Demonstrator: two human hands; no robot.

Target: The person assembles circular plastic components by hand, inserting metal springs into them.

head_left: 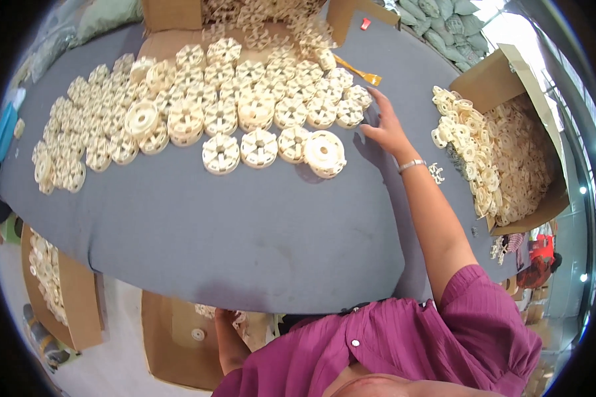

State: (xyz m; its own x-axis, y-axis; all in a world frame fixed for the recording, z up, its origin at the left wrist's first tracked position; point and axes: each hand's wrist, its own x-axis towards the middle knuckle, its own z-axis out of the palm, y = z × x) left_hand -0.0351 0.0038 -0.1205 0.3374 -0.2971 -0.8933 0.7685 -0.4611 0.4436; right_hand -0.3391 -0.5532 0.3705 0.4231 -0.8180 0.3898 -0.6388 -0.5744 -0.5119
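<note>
My right hand reaches over the grey table with thumb and fingers apart and nothing between them. It is beside the right end of many cream round slotted plastic parts, which lie in rows, some stacked. In the nearest short row, a cream ring-shaped disc leans on the round part next to it. Below the table's front edge, my left hand is over a cardboard box holding some cream parts and one small disc. Its fingers are mostly hidden.
A tipped cardboard box at right spills cream rings onto the table. Another open box of parts stands at the back. An orange strip and small red piece lie nearby. A parts box stands lower left.
</note>
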